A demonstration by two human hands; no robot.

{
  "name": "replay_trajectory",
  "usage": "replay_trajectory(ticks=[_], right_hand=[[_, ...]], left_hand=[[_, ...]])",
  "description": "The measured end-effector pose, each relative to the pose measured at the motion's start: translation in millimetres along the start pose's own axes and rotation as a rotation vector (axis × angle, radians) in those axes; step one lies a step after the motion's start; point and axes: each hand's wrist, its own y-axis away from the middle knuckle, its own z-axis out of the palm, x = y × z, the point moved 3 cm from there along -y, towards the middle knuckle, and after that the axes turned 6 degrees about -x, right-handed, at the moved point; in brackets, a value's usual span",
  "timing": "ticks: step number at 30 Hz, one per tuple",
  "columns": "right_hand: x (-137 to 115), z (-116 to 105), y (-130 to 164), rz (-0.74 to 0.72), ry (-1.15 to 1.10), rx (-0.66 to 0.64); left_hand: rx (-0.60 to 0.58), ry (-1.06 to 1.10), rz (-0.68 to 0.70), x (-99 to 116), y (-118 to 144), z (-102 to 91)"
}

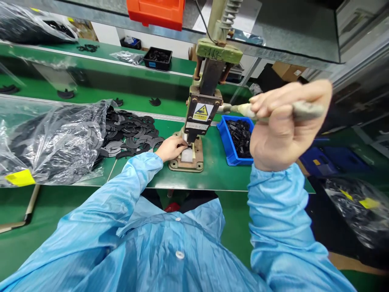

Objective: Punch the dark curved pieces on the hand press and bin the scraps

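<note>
In front of me stands a hand press with a yellow warning sticker on its ram housing. My right hand is closed around the wrapped end of its lever, raised at the right. Down at the press base, my left hand reaches in from the left. Its fingers pinch a small dark part just under the ram, over a pale block. Most of that part is hidden by the fingers and the ram, so its kind does not show.
A heap of black curved pieces spills from a clear plastic bag at the left. Right of the press is a blue bin with small black parts. Behind runs a green conveyor with scattered pieces. An orange bin hangs overhead.
</note>
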Motion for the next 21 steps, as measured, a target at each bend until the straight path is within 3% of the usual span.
replay_trajectory(ticks=[3,8,13,17,21], right_hand=[[1.0,-1.0,27.4,-0.010,0.032,-0.031],[2.9,-9.2,87.5,-0.037,0.237,-0.265],[14.9,-11.6,129.5,-0.039,0.281,-0.229],[21.2,-7.0,138.5,-0.052,0.275,-0.131],[24.1,-1.9,138.0,-0.103,0.263,-0.078]], left_hand=[[0.018,0.100,-0.094,-3.6,0.6,1.3],[0.043,0.222,-0.195,-5.9,3.9,5.5],[-0.018,0.132,-0.192,2.2,6.0,-1.4],[-0.046,-0.186,-0.146,-14.4,12.9,-39.9],[-0.094,-0.500,-0.280,-57.1,27.3,-87.8]])
